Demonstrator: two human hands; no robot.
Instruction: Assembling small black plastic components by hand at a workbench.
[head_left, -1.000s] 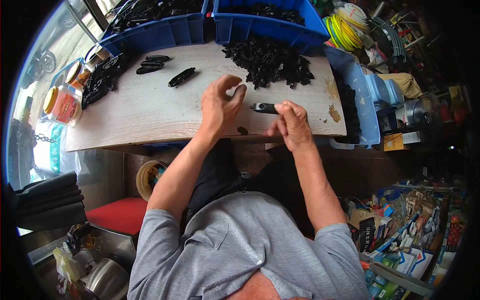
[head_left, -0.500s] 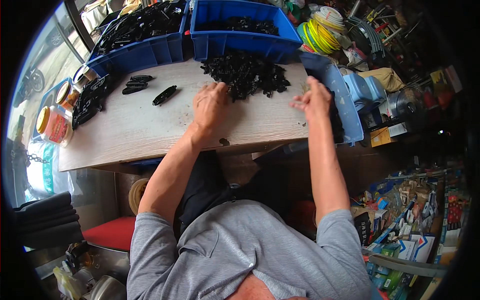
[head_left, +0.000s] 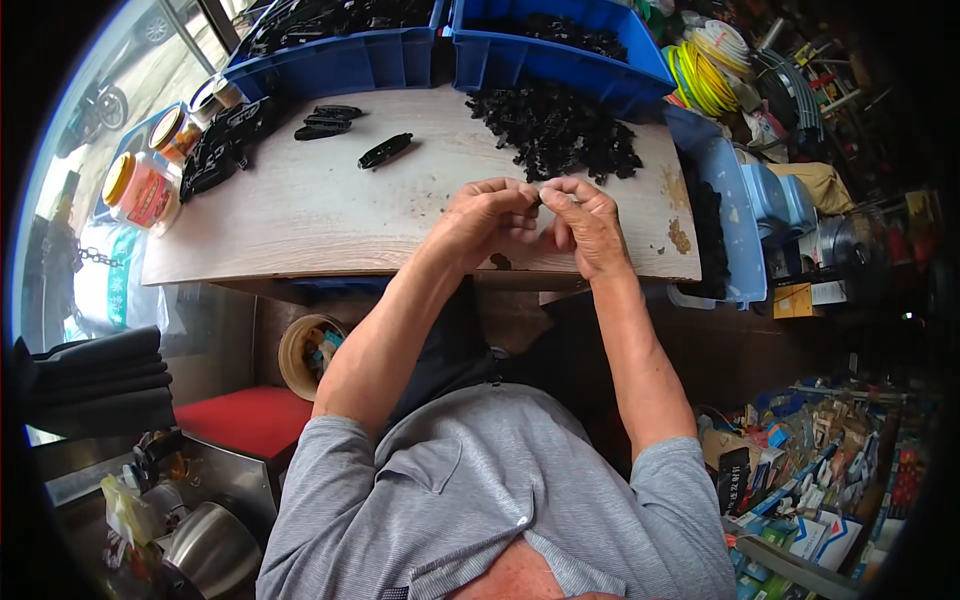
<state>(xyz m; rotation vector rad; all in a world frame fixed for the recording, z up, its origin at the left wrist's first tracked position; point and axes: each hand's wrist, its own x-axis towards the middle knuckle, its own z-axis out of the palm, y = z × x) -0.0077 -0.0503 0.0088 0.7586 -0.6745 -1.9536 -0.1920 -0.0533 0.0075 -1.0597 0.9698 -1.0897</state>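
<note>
My left hand [head_left: 488,220] and my right hand [head_left: 592,225] meet above the table's near part, fingertips touching. Both are closed in a pinch. A small black piece [head_left: 536,203] shows between the fingertips, at the left hand's fingers; most of it is covered. Whatever the right fingers pinch is hidden. Just beyond the hands lies a heap of small black plastic parts [head_left: 560,132]. To the left, one long black plastic piece [head_left: 385,150] lies alone, and a few similar black pieces [head_left: 328,122] are grouped farther left.
Two blue bins [head_left: 335,65] [head_left: 560,68] of black parts line the table's far side. A light blue bin [head_left: 738,235] with black parts adjoins the right edge. Jars [head_left: 140,192] and a black pile [head_left: 228,150] occupy the left end of the wooden table [head_left: 290,225].
My left hand has left the heap's edge and come nearer. My right hand has moved left from the light blue bin to meet it. The view has shifted, showing the table farther right.
</note>
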